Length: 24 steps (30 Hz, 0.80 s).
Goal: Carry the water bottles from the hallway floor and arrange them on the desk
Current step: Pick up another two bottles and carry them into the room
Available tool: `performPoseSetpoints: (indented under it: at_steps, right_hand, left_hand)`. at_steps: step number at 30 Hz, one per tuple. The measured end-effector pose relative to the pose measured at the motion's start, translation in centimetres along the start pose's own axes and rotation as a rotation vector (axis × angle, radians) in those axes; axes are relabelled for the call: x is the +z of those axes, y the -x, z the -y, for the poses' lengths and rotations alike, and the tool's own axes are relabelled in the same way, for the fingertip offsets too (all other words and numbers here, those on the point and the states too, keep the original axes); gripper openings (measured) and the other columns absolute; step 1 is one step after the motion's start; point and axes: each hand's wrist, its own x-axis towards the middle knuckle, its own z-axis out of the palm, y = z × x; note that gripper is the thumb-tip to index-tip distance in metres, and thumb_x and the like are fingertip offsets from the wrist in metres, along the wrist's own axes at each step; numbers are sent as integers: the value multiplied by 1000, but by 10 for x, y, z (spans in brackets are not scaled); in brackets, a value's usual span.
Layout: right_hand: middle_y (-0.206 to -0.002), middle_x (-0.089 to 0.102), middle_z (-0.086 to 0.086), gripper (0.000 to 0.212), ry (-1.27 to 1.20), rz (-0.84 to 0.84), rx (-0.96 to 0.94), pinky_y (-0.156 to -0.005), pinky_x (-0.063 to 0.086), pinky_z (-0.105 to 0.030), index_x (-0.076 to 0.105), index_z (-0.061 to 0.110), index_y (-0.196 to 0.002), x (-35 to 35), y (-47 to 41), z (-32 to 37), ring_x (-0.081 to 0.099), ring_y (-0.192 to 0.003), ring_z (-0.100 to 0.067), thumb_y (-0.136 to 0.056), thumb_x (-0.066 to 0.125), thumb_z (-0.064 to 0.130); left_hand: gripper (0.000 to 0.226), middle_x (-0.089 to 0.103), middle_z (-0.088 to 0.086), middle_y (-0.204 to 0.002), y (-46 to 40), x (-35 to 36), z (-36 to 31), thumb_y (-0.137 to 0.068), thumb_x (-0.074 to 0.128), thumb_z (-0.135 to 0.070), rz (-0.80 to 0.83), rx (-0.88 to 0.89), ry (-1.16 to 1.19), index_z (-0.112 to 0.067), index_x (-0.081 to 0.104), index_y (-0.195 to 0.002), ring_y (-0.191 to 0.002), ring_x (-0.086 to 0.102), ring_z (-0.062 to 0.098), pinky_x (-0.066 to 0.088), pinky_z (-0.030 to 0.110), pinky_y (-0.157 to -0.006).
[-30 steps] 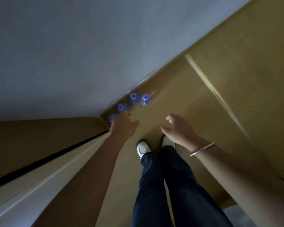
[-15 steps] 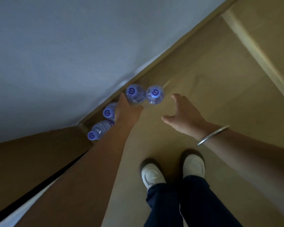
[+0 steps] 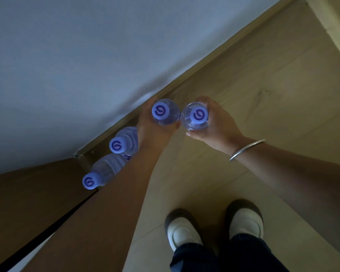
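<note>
floor: pale wood hallway floor [image 3: 273, 95], skirting and a white wall [image 3: 86, 55] behind; brown door panel at the left.
row: four bottles stand along the skirting, upright, caps up. Likely lined against the wall to keep the walkway free.
left hand: left hand [image 3: 153, 130] is wrapped round bottle 3 [image 3: 166, 112] from the wall side, fingers curled on the body below the cap.
right hand: right hand [image 3: 214, 124] is wrapped round bottle 4 [image 3: 194, 116], thumb on the near side, bangle on the wrist.
why: one bottle per hand, gripped on the body, probably for a balanced lift. Can't tell if either has left the floor.
waiting: bottle 1 [image 3: 100, 173] and bottle 2 [image 3: 124, 142] untouched, just left of the left forearm.
look: clear ribbed plastic, water inside, pale blue caps with a purple swirl logo.
desk: not in view.
</note>
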Motion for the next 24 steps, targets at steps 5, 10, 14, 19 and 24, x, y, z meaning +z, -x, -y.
performPoseSetpoints:
  at_steps: [5, 10, 14, 19, 24]
  right_hand:
    - [-108, 60, -3, 58, 143, -17, -7, -79, 44, -30, 54, 17, -114, -7, 13, 5, 58, -98, -25, -62, 79, 20]
    - [-104, 61, -5, 51, 225, 29, -46, -69, 43, -32, 56, 12, -110, -28, 61, 17, 60, -91, -28, -64, 77, 17]
    - [-103, 60, -4, 51, 261, 99, -68, -69, 47, -33, 56, 11, -108, -62, 120, 51, 60, -87, -27, -62, 79, 15]
    - [-97, 61, -1, 47, 332, 194, -143, -65, 51, -34, 58, 14, -106, -113, 193, 123, 61, -80, -24, -63, 77, 16]
    - [-113, 60, -1, 53, 374, 321, -222, -75, 49, -34, 54, 16, -118, -157, 255, 212, 61, -94, -26, -68, 73, 19]
  left_hand:
    - [69, 52, -17, -96, 14, -3, -4, -62, 84, -15, 8, 62, -49, -19, 53, -123, -89, 52, 3, 39, 12, -71]
    - [41, 65, 1, -90, 53, -17, -13, -66, 77, -17, 228, 5, -134, -9, 59, -103, -84, 64, 26, 54, 42, -73]
    - [61, 61, -11, -97, 125, -48, -31, -60, 82, -27, 147, 12, -172, -25, 54, -115, -85, 59, 8, 48, 20, -71]
    - [57, 65, -20, -86, 220, -106, -66, -55, 77, -45, 128, -80, -115, -31, 60, -107, -82, 61, -1, 45, 5, -69]
    - [50, 58, -27, -76, 314, -179, -120, -55, 81, -43, 34, -185, -102, -40, 52, -95, -73, 57, -2, 36, -4, -62]
